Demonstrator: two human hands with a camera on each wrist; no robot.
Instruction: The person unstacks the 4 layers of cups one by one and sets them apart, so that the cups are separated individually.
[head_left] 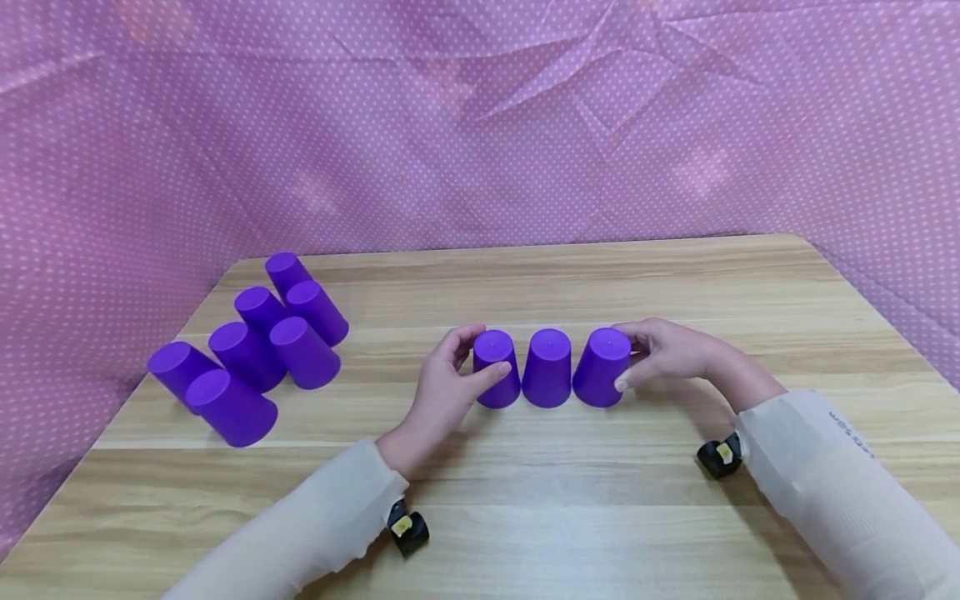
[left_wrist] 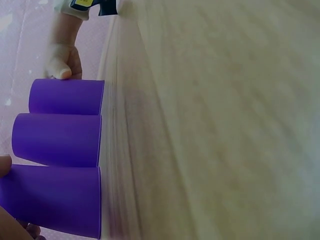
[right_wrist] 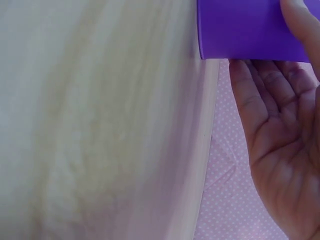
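Three purple plastic cups stand upside down in a row in the head view: a left cup (head_left: pixel 495 383), a middle cup (head_left: pixel 547 375) and a right cup (head_left: pixel 597 371). My left hand (head_left: pixel 444 387) holds the left cup, its thumb on the near side and its fingers partly hidden behind. At the other end, my right hand (head_left: pixel 671 350) holds the right cup between thumb and fingers. In the right wrist view, the right hand's fingers lie against the side of that cup (right_wrist: pixel 250 30). The left wrist view shows the middle cup (left_wrist: pixel 57 139) between the two held ones.
Several more upside-down purple cups (head_left: pixel 243 354) stand in a cluster at the left of the wooden table (head_left: pixel 570 517). A pink dotted cloth (head_left: pixel 480 150) hangs behind and around the table. Each wrist carries a small black camera (head_left: pixel 408 529).
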